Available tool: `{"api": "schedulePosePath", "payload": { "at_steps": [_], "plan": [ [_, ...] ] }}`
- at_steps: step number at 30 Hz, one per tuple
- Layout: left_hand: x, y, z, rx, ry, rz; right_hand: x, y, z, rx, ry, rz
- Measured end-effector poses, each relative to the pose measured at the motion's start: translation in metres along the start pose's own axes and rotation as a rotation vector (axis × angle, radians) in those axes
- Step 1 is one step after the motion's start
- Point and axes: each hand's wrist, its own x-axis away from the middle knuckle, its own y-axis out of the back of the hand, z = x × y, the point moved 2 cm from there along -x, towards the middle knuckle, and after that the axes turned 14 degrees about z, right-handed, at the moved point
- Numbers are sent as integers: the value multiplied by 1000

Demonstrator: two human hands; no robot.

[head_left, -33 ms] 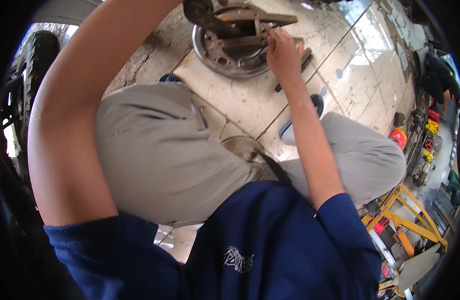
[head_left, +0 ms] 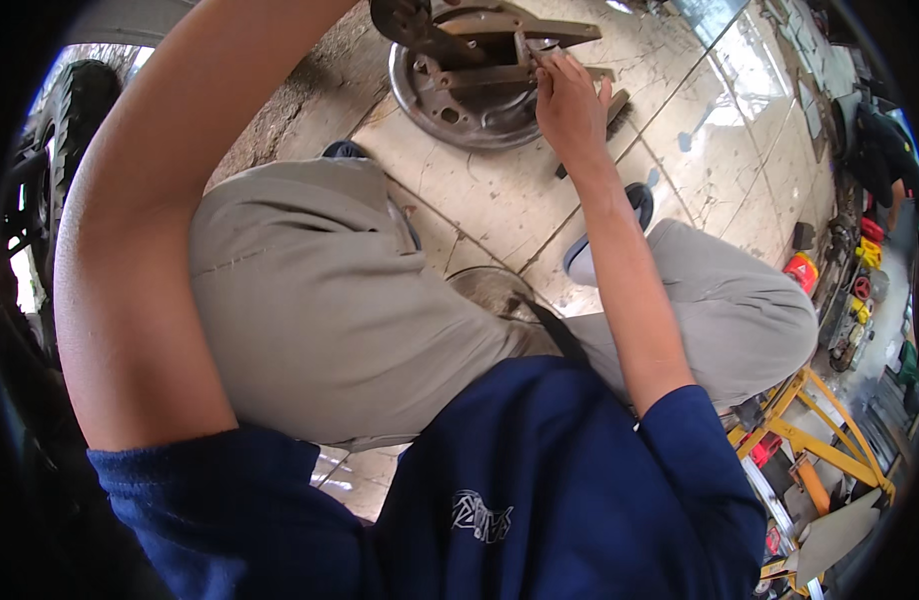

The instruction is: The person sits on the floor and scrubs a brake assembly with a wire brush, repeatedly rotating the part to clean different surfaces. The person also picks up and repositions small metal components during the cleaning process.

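A round, worn metal plate with holes near its rim lies on the tiled floor at the top. Across it sits a metal frame of long flat bars around a rectangular opening. At the frame's right end, my right hand is closed, thumb and fingers pinching the metal edge. My left arm reaches past the upper edge, so the left hand is out of sight. Near where that arm leaves the view, a dark rounded metal piece joins the frame. A dark-bristled brush lies partly hidden behind my right hand.
Between my legs is a round metallic thing, partly covered. A knobby tyre stands at far left. Along the right are a red-and-yellow container, a yellow metal frame and assorted parts. Another person is at far right.
The plate and frame sit slightly higher and farther right in the view. My right hand keeps its place at the frame's end; the left hand's fingertip has slipped out of view.
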Motion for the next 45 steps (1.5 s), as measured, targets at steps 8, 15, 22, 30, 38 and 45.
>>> {"api": "schedulePosePath", "payload": {
  "at_steps": [8,15,22,30,38,45],
  "plan": [
    [-3,3,3,-46,-7,25,22,-20,10,-64,86,-92],
    [1,5,6,-60,-25,55,19,-25,-11,-15,67,-239],
    [15,9,-2,-24,-61,116,21,-28,-4,-129,161,-237],
    [4,5,2,12,-66,113,16,-35,-24,-143,147,-269],
    [-10,-4,10,-6,-100,151,8,-37,-25,-44,-17,-270],
    [-19,-20,24,33,-117,-142,24,-39,17,-169,79,-229]
  ]
}}
